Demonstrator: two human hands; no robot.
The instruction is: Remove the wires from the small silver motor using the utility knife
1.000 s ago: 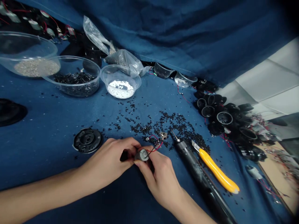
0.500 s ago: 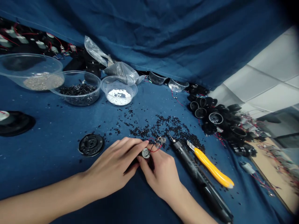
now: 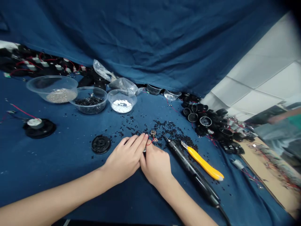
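Both hands meet over a small motor [image 3: 144, 150], left hand [image 3: 125, 158] and right hand [image 3: 155, 163] each pinching it. Best keep its red wire [image 3: 149, 142] slack, clear of the black screwdriver [image 3: 188, 168] beside

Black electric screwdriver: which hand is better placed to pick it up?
The right hand: the black electric screwdriver lies just beside it, on its outer side, while the left hand sits on the far side of the small wired part.

Matt blue cloth [image 3: 58, 157], clear plastic bowls [image 3: 53, 88]
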